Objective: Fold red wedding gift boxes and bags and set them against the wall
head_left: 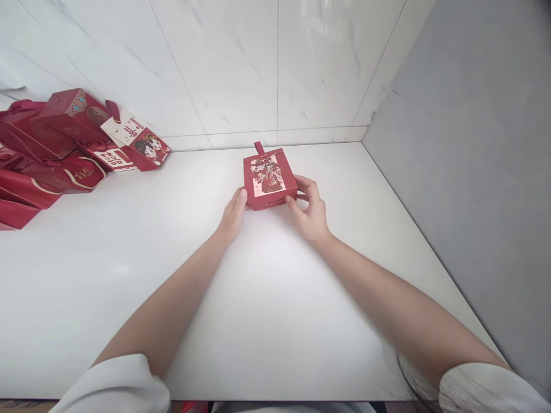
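My left hand [235, 212]: most fingers hidden by the box [270, 179]. My right hand [311, 209]: some fingertips out of sight behind it. Box underside hidden, small print on its face too tiny to read. Bags [26, 186] cut by left edge, gold lettering blurred. My sleeves [116, 383] run off the bottom.

A red box [270, 178] is lying with its broad face up and turned slightly askew, its pale printed panel [257, 188] showing figures in ornate red dress. A small red strap loop [259, 148] is sticking out from the far edge, and the box is being held at both sides, near the back of the white table [267, 298].
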The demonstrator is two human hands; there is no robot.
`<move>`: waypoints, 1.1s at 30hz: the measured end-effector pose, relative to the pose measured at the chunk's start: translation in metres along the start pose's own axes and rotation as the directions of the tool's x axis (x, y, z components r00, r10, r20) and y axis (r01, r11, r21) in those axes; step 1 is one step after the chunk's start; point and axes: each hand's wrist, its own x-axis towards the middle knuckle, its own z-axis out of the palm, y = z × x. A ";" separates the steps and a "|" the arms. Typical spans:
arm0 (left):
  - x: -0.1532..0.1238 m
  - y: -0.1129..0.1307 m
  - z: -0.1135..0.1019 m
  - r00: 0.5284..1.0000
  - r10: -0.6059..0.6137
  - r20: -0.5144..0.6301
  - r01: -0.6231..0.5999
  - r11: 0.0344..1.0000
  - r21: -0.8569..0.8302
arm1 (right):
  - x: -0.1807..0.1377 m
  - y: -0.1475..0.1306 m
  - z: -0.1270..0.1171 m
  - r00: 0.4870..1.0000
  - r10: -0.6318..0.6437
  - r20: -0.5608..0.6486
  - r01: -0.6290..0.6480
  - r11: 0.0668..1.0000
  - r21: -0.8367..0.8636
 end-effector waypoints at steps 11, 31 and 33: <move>-0.001 0.002 -0.004 0.999 -0.014 0.033 0.010 0.994 0.105 | 0.006 0.012 -0.003 0.974 0.222 -0.051 -0.217 0.972 0.094; -0.005 0.011 0.003 0.999 -0.037 -0.008 0.037 0.996 -0.078 | -0.003 0.000 -0.002 0.998 -0.008 0.061 0.012 0.997 -0.080; -0.005 0.011 0.004 0.999 -0.032 -0.008 0.032 0.997 -0.067 | -0.002 0.000 -0.003 0.996 0.042 0.080 -0.039 0.998 -0.048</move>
